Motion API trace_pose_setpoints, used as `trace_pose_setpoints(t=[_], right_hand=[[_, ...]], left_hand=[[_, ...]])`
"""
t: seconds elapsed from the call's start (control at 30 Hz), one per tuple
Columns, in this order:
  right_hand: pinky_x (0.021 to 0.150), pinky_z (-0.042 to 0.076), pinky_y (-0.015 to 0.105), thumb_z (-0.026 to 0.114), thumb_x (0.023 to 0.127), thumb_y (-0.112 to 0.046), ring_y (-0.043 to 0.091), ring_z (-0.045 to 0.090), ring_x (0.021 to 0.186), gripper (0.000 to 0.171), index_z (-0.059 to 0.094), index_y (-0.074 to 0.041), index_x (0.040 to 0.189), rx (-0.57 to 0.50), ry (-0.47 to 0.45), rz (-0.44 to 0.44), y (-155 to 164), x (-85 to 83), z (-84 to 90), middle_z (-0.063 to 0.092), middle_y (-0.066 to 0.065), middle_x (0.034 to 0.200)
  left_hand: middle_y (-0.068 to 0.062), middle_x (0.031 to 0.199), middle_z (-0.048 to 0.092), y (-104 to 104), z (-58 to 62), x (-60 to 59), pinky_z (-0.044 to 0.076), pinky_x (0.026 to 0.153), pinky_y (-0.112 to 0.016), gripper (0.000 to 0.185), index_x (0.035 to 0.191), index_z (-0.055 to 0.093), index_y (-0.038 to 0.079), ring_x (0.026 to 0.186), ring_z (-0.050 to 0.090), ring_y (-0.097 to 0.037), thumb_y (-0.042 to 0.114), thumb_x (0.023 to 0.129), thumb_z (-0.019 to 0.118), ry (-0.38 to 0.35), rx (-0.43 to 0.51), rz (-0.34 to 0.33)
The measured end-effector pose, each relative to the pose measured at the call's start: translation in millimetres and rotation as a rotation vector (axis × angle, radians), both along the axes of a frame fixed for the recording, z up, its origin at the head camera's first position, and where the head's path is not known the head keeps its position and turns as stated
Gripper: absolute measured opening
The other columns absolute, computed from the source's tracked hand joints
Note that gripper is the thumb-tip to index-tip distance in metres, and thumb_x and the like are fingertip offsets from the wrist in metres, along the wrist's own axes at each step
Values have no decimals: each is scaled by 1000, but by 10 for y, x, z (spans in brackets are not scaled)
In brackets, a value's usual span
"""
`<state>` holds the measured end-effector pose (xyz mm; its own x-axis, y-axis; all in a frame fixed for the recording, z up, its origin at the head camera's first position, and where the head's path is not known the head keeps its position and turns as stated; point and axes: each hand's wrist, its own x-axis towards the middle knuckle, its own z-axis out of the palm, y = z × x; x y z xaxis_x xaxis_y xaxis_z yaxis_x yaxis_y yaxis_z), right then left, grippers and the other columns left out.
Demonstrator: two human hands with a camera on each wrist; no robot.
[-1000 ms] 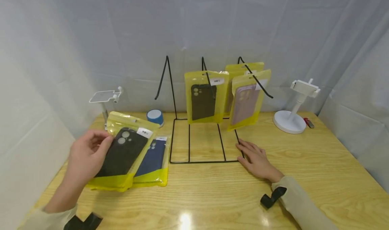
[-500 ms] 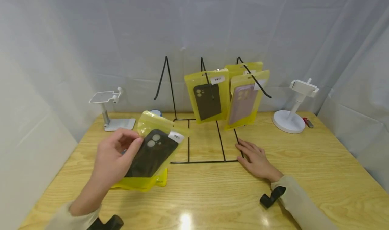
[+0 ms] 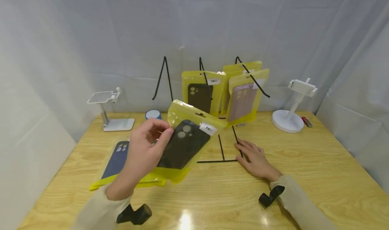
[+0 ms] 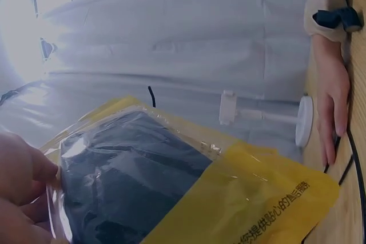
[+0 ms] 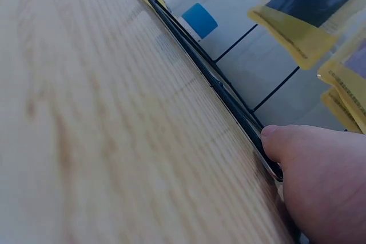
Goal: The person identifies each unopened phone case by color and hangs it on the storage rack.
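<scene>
The left hand (image 3: pixel 145 148) has a black phone case in a yellow bag (image 3: pixel 185 142) lifted off the counter (image 3: pixel 304 176), just in front of the wire rack (image 3: pixel 217 122) and a bit left of its middle. Thumb and fingers (image 3: pixel 165 137) are pinching the bag's left edge near the top, so it hangs tilted with the white sticker corner pointing toward the rack. The left wrist view shows the same thing up close: fingers (image 4: pixel 23 170) clamped on the clear plastic, dark case (image 4: pixel 126 181) inside.

The right hand (image 3: pixel 256 159) lies flat on the counter at the rack's front right corner, fingers straight and spread a little, with the fingertips (image 5: pixel 274 141) touching the black base wire (image 5: pixel 217 87).

On the rack hang a bagged black case (image 3: pixel 200 95) and a bagged pinkish case (image 3: pixel 243 100), with another yellow bag (image 3: pixel 240 68) behind. Left of the rack, a blue case in a bag (image 3: pixel 117 155) lies flat on the counter, partly under the left arm. A small blue round thing (image 3: pixel 153 114) and a white stand (image 3: pixel 112 113) sit further left; right of the rack is a white round-base holder (image 3: pixel 288 117).
</scene>
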<state>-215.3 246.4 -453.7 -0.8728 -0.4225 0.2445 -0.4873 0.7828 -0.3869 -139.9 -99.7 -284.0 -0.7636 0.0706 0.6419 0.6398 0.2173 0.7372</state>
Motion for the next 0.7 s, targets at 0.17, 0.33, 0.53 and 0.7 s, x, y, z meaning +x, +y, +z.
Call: trace_pose_setpoints(t=[0.17,0.33,0.53,0.7], right_hand=[[97,27,61,54,98,-27,39,32,138,50,46,-6,142,8,7,0,-12,7,26,36,16,153],[97,28,61,54,98,-28,38,32,138,50,46,-6,143,8,6,-4,-16,15,15,36,15,153],[99,26,61,54,98,-27,38,32,138,50,46,-6,142,2,0,-5,-8,-5,14,36,15,153],[99,26,61,55,98,-27,38,32,138,50,46,-6,143,2,-3,-7,1,-2,22,36,16,153]], left_hand=[[-15,88,63,182,42,-97,52,65,-17,5,91,61,-6,78,59,-8,-5,88,64,-5,32,-18],[-14,89,64,285,71,-173,51,63,-18,6,93,62,-4,78,59,-11,-1,89,64,-22,42,3],[-14,89,65,351,92,-261,49,61,-17,8,95,63,-4,76,60,-11,2,90,64,-7,34,55],[-14,88,66,392,89,-315,50,61,-17,9,95,63,-3,76,61,-16,3,90,65,-15,26,91]])
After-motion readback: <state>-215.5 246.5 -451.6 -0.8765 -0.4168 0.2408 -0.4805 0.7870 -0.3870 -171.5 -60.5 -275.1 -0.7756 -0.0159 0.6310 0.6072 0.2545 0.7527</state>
